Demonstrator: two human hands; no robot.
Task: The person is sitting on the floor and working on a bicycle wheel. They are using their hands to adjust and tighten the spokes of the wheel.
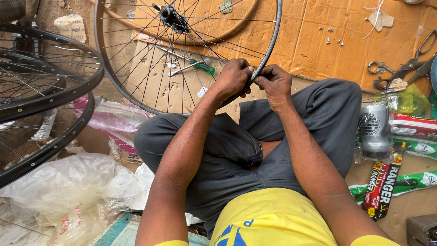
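- Red-and-black long packet (pixel 382 184) and green packets (pixel 416 146) lie right (near the grey can (pixel 374 132)).
- Left hand (pixel 234 77) and right hand (pixel 274 82): fingers pinch the black wheel rim (pixel 268 54).
- Scissors (pixel 405 68) far right.

I sit on a floor of flattened brown cardboard sheets (pixel 318 41) in daylight; crumpled clear plastic bags (pixel 68 187) lie lower left, bare dirt ground (pixel 54 11) upper left.

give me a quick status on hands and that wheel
Both hands, left hand and right hand, pinching the wheel rim at its lower edge. Wheel upright over lap. Green screwdriver behind spokes, clear of hands.
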